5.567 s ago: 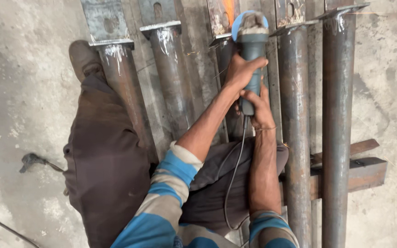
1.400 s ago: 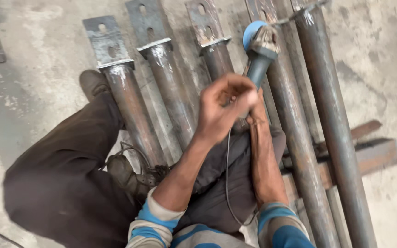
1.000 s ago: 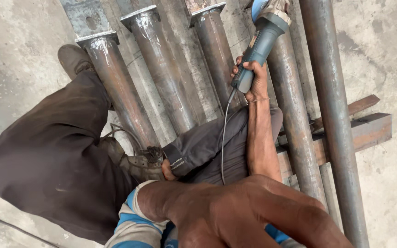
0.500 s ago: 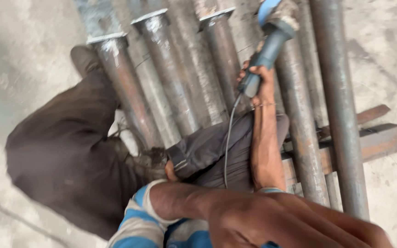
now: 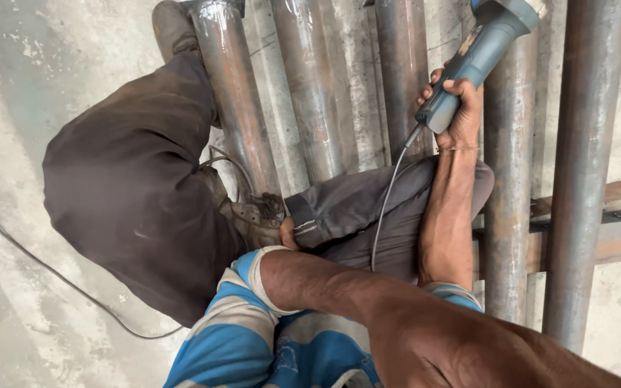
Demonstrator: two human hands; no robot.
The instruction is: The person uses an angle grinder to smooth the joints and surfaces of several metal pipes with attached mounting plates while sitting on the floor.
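1. Steel pipes (image 5: 310, 93) packed side by side over a crossbar (image 5: 616, 241); bare concrete floor (image 5: 30, 316) on the left, cable (image 5: 8, 251) trailing across it.
2. Right hand (image 5: 458, 108) clenched around the angle grinder (image 5: 479, 54) handle, at the top right above the pipes, forearm straight.
3. Left hand (image 5: 483, 352) huge at the lower edge, close to the camera; grip cannot be told.

Blue-grey grinder (image 5: 479, 54); rusty grey-brown pipes (image 5: 238, 100); blue, seemingly grey-striped sleeve (image 5: 242, 316); dark brown trousers (image 5: 131, 187).
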